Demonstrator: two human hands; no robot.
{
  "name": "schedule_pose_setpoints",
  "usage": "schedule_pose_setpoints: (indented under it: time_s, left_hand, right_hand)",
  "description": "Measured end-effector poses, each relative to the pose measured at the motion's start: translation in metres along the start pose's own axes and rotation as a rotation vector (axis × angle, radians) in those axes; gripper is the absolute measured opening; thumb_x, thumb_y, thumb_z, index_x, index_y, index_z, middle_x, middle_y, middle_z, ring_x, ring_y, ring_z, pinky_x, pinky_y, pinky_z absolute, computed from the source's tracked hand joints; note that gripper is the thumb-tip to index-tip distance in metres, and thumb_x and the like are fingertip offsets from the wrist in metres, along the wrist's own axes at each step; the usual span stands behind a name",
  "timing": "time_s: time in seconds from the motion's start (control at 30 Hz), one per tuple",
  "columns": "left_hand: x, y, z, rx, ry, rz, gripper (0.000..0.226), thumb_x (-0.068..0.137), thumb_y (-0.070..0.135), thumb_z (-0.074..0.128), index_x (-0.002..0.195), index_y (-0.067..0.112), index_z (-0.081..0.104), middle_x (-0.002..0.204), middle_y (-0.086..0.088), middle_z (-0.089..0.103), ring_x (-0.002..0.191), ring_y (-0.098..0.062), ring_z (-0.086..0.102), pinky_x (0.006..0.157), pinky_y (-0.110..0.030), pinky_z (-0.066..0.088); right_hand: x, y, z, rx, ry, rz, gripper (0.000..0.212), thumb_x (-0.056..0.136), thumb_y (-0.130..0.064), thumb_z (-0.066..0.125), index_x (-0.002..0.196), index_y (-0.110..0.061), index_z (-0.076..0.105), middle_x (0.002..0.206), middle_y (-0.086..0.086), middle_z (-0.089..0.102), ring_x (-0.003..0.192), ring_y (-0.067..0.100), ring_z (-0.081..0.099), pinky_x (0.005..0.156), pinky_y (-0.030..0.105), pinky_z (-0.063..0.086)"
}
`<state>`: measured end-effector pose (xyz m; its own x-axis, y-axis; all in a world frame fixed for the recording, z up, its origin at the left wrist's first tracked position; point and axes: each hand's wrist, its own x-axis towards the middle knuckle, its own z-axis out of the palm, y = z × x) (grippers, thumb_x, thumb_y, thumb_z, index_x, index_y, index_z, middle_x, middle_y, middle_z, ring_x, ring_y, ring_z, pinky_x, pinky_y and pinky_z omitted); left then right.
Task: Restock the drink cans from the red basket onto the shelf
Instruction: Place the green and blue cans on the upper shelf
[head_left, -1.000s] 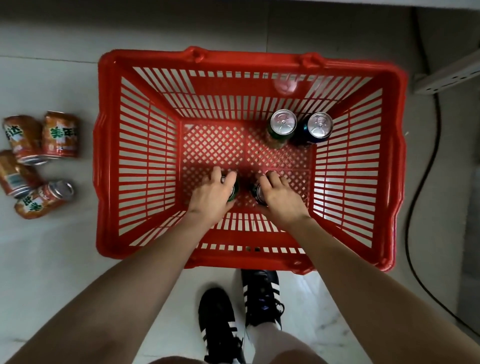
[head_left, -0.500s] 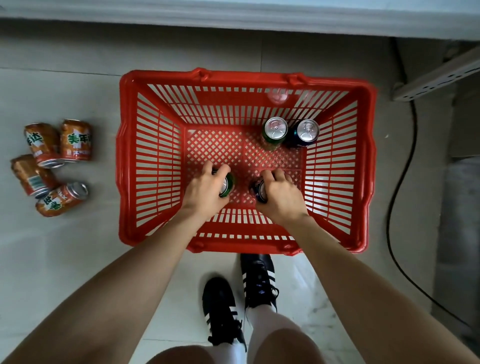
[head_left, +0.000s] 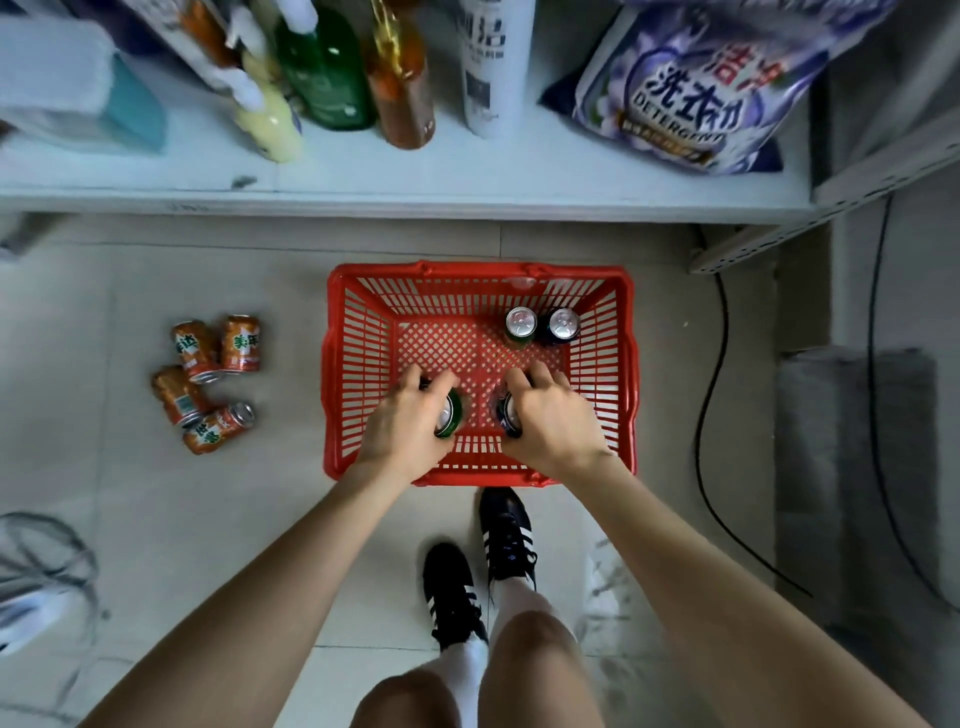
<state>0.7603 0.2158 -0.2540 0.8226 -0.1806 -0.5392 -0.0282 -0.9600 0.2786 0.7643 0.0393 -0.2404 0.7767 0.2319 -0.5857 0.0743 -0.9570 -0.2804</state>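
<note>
Red plastic basket (head_left: 332, 374) below; left hand (head_left: 410, 422) grips a green metal can (head_left: 452, 414), right hand (head_left: 553, 418) a dark metal can (head_left: 507, 415).

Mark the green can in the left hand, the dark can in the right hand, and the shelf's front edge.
green can (head_left: 455, 409): head view, exposed green side wall.
dark can (head_left: 506, 415): head view, exposed rim and side.
shelf (head_left: 415, 203): head view, bare front edge.

Pale tiled floor (head_left: 156, 519) bore red basket (head_left: 332, 364), set just before white shelf (head_left: 415, 182). Four orange cans (head_left: 208, 384) lay on sides, clustered left of basket, apart from it. Black cable (head_left: 706, 415) trailed over tiles at right. Striped black shoes (head_left: 452, 592) stood by basket's near edge. Shelf held yellow bottle (head_left: 270, 124), green bottle (head_left: 327, 73), amber bottle (head_left: 405, 93), white bottle (head_left: 493, 67), detergent bag (head_left: 685, 98).
</note>
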Motion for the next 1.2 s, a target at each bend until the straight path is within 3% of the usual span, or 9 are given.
schedule_pose_setpoints:
  time_s: [0.23,0.43,0.8,0.97,1.2]
  left_hand:
    - [-0.072,0.031,-0.105,-0.017,0.038,0.049,0.06,0.069,0.029,0.081,0.12,0.023,0.049,0.115,-0.005,0.049,0.094,-0.031,0.065,0.076,-0.037,0.055]
    - [-0.146,0.056,-0.177,0.026,0.071,0.112,0.069,0.071,0.03,0.079,0.131,0.026,0.045,0.121,-0.004,0.048,0.102,-0.03,0.062,0.081,-0.035,0.051]
    - [-0.296,0.089,-0.295,0.086,0.091,0.249,0.067,0.069,0.028,0.078,0.126,0.031,0.043,0.114,-0.002,0.049,0.107,-0.029,0.058,0.084,-0.044,0.057]
    - [-0.36,0.114,-0.363,0.141,0.078,0.339,0.064,0.074,0.029,0.079,0.129,0.026,0.048,0.12,-0.002,0.05,0.114,-0.019,0.049,0.089,-0.032,0.051]
    - [-0.411,0.151,-0.452,0.234,0.082,0.44,0.064,0.07,0.033,0.079,0.125,0.036,0.047,0.119,0.004,0.051,0.11,-0.016,0.043,0.09,-0.042,0.05]
  right_hand:
    - [-0.079,-0.037,-0.103,-0.038,0.056,-0.037,0.073,0.077,-0.034,0.074,0.136,-0.014,0.036,0.129,0.01,0.046,0.119,0.034,0.049,0.082,0.044,0.053]
    - [-0.159,-0.076,-0.169,-0.064,0.137,-0.065,0.078,0.074,-0.034,0.074,0.14,-0.016,0.035,0.132,0.01,0.045,0.118,0.034,0.05,0.083,0.043,0.053]
    - [-0.329,-0.134,-0.27,-0.115,0.267,-0.178,0.07,0.066,-0.043,0.072,0.127,-0.022,0.044,0.114,0.0,0.053,0.103,0.025,0.059,0.076,0.032,0.051]
    - [-0.397,-0.149,-0.323,-0.092,0.238,-0.212,0.066,0.063,-0.045,0.074,0.121,-0.024,0.049,0.112,-0.001,0.057,0.098,0.021,0.06,0.079,0.036,0.055]
    - [-0.464,-0.162,-0.401,-0.122,0.271,-0.256,0.062,0.065,-0.035,0.073,0.122,-0.025,0.051,0.11,-0.004,0.061,0.094,0.015,0.058,0.079,0.035,0.055]
